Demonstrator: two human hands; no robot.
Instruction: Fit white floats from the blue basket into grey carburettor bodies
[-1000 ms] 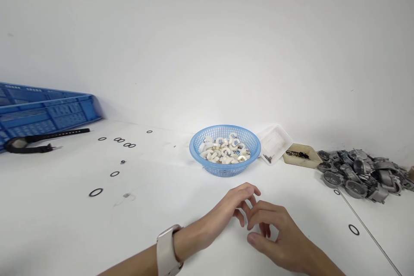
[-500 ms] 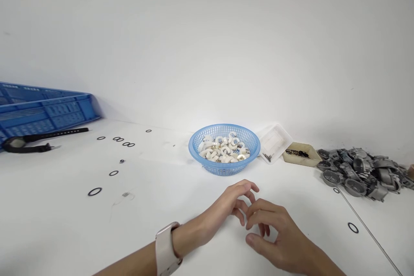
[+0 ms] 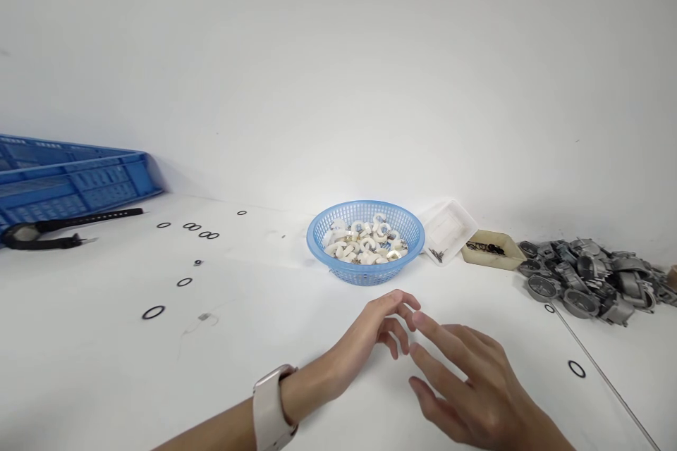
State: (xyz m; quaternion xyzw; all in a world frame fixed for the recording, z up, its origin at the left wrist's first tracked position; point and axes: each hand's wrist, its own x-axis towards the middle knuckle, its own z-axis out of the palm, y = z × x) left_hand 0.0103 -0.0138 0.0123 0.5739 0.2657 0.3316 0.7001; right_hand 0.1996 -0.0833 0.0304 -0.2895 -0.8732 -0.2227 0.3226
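My left hand (image 3: pixel 370 335) reaches over the white table, fingers loosely curved and apart, holding nothing; a pale smartwatch (image 3: pixel 269 405) is on that wrist. My right hand (image 3: pixel 465 384) lies just right of it with fingers stretched out and spread, empty. Their fingertips nearly meet. A little beyond both hands stands a round blue mesh basket (image 3: pixel 366 271) filled with several small white C-shaped parts (image 3: pixel 364 243).
A white plastic tray (image 3: pixel 447 231) and a beige tray (image 3: pixel 489 251) sit right of the basket, then a heap of grey metal castings (image 3: pixel 587 278). Black O-rings (image 3: pixel 153 312) lie scattered left and right (image 3: pixel 576 368). A blue crate (image 3: pixel 68 180) and black strap (image 3: pixel 63 232) are far left.
My right hand's fingers have uncurled and spread flat. The left hand stays in about the same place with fingers slightly more extended.
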